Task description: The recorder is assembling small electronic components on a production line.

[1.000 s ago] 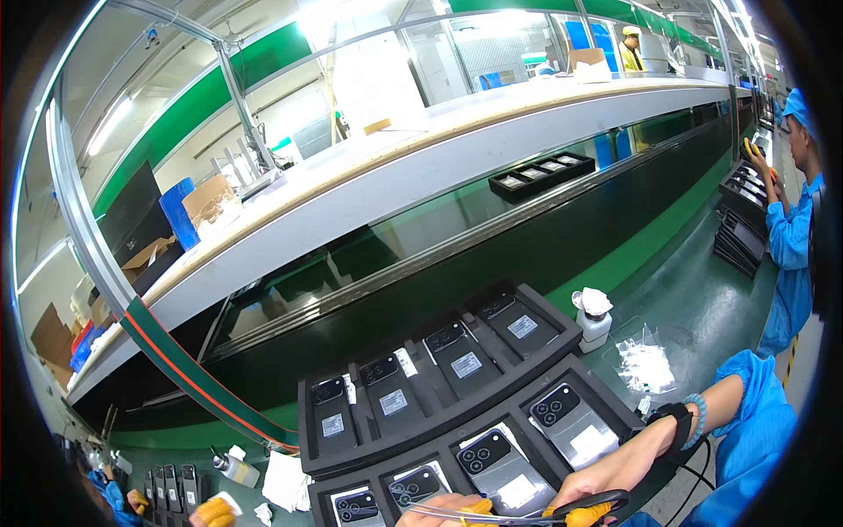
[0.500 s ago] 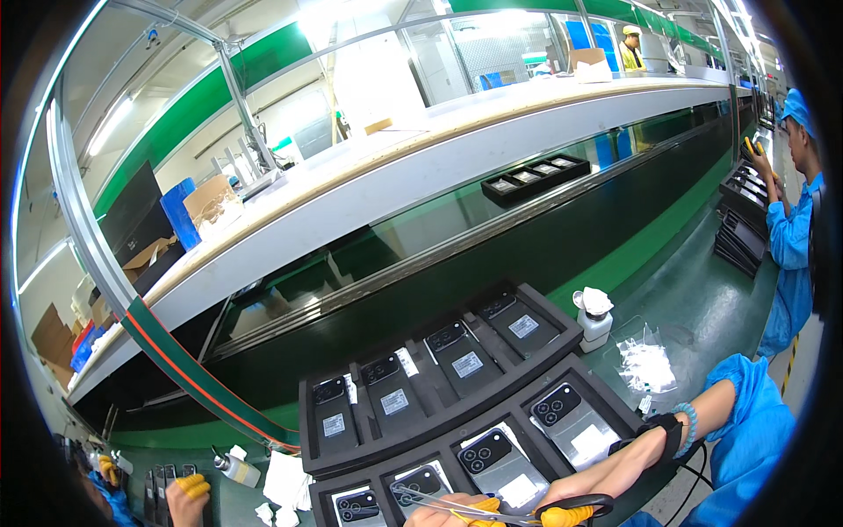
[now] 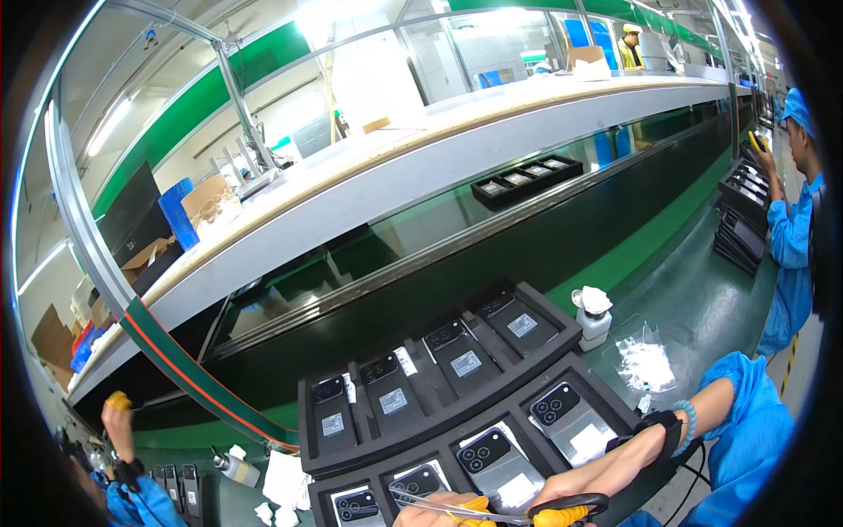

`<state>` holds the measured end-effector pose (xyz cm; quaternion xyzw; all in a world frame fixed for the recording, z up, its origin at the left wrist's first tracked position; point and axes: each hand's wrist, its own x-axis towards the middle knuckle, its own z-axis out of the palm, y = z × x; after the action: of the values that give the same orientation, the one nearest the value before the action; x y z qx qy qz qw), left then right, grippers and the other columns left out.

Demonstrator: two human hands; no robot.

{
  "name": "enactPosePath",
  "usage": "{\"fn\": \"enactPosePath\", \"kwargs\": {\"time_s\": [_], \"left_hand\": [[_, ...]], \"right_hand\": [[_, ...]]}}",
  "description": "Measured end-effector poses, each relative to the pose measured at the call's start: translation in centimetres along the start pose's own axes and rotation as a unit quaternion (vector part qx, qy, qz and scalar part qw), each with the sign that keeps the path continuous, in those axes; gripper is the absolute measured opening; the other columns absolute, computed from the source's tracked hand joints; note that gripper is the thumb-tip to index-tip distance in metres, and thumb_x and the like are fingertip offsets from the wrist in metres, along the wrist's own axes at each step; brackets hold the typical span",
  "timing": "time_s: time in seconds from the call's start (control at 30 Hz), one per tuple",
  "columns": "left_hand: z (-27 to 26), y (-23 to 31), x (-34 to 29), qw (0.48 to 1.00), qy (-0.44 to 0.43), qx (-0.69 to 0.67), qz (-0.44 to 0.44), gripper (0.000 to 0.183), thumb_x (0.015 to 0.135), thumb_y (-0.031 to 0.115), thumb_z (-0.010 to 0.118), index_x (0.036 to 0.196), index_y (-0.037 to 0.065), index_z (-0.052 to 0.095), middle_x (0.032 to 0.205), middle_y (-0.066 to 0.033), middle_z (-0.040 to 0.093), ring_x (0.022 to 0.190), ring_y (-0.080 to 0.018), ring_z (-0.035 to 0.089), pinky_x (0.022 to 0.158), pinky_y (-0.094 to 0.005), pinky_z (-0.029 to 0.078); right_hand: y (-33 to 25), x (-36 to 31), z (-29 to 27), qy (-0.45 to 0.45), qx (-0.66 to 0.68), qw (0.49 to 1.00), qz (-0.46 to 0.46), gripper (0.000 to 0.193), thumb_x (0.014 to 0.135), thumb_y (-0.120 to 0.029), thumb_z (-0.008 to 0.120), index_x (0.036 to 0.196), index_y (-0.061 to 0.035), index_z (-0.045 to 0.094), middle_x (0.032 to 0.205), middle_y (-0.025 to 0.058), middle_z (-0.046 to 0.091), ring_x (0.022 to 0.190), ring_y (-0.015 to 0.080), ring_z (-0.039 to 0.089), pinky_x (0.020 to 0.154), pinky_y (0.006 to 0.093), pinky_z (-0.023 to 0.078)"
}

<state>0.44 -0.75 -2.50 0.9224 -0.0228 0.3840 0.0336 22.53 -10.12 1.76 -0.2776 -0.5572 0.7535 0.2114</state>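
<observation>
One view only, head-worn fisheye, left of a pair. I look down and forward over a near black foam tray (image 3: 439, 413) at the lower edge, out along the conveyor (image 3: 492, 263). Straight edges bow toward the rim; no second view shares the scene.

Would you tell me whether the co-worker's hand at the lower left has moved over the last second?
Yes. The co-worker's hand with its yellow object has risen from the bottom edge and now sits above the small white bottle on the green bench.
</observation>
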Motion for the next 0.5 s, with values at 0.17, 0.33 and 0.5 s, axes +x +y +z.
{"fn": "enactPosePath", "kwargs": {"time_s": [0.17,0.33,0.5], "left_hand": [[-0.6,0.0,0.4,1.000,0.024,0.006,0.002,0.027,0.075,0.027,0.058,0.070,0.001,0.061,0.083,-0.0117,0.065,0.073,-0.0274,0.065,0.064,-0.0365,0.054],[-0.7,-0.3,0.3,0.999,0.028,-0.027,0.017,0.027,0.076,0.027,0.058,0.073,0.001,0.061,0.083,-0.0128,0.065,0.075,-0.0284,0.065,0.067,-0.0390,0.054],[-0.5,-0.3,0.3,0.999,0.026,-0.022,0.019,0.027,0.077,0.027,0.056,0.072,0.001,0.060,0.084,-0.0129,0.065,0.076,-0.0287,0.065,0.067,-0.0394,0.054]], "right_hand": [[-1.2,-0.4,0.0,-0.009,0.019,0.999,0.033,0.033,0.087,-0.032,0.056,0.077,-0.0014,0.057,0.067,-0.0014,0.053,0.061,0.0064,0.047,0.053,0.0218,0.038],[-1.1,-0.8,-0.3,-0.025,0.027,0.999,0.034,0.027,0.086,-0.026,0.058,0.076,-0.0014,0.056,0.066,-0.0024,0.051,0.059,0.0046,0.045,0.050,0.0206,0.036],[-1.1,-1.0,-0.3,-0.031,0.036,0.998,0.029,0.027,0.086,-0.026,0.059,0.077,-0.0015,0.055,0.066,-0.0027,0.050,0.058,0.0041,0.045,0.050,0.0205,0.036]]}}
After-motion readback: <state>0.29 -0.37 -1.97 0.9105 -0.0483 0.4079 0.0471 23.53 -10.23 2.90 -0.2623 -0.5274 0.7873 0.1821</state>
